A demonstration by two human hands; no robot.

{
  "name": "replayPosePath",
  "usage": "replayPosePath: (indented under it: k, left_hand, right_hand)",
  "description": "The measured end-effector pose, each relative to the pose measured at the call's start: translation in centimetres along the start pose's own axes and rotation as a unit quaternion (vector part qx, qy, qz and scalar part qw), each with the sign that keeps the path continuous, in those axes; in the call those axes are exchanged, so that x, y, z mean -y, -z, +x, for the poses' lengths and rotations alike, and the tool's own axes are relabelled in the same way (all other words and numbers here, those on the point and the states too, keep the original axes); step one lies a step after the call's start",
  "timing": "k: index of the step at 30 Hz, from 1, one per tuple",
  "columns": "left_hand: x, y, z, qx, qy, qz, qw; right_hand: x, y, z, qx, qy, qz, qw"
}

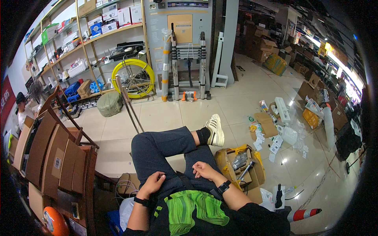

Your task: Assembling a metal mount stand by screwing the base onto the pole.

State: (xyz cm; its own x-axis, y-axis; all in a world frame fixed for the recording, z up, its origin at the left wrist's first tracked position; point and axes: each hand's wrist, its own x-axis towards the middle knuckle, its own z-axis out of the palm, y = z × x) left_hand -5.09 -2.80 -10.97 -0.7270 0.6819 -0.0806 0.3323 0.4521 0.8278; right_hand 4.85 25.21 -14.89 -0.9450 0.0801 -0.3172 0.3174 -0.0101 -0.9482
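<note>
I am seated with my legs crossed in dark grey trousers (157, 146). My left hand (154, 181) lies on the upper part of my left thigh, its thumb apart from the loosely bent fingers and nothing seen in it. Over the other thigh, my right hand (204, 171) is curled in, and no object shows in its fingers. A dark band is on each wrist. Between my forearms, a bright green patterned area (193, 210) covers the front of my black top. A cream shoe (214, 130) with dark stripes is on the raised foot.
An open carton (258, 167) with tools stands right of my legs. Packaging litter (289, 133) and a red-white cone (303, 214) lie beyond it. Flattened cardboard (51, 157) leans at left. Ahead are a yellow cable reel (149, 80), a ladder (189, 51) and shelves (114, 33). A person (23, 112) sits far left.
</note>
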Motion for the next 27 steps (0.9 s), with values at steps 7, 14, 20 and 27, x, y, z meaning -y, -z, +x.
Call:
replayPosePath:
  k: [7, 14, 20, 27]
  left_hand:
    - [-0.5, -0.7, 0.4, 0.004, 0.009, -0.003, 1.000]
    - [-0.2, -1.2, 0.2, -0.014, -0.019, 0.025, 0.999]
    - [-0.2, -0.5, 0.6, -0.020, -0.016, 0.053, 0.998]
    - [-0.7, -0.3, 0.0, -0.040, 0.003, 0.015, 0.999]
  right_hand:
    - [0.1, 0.7, -0.5, -0.009, 0.004, -0.011, 1.000]
    - [-1.9, 1.5, 0.3, 0.003, -0.003, 0.033, 0.999]
    - [-0.8, 1.0, 0.2, -0.008, 0.002, 0.038, 0.999]
    - [-0.4, 0.7, 0.2, 0.005, 0.005, -0.012, 1.000]
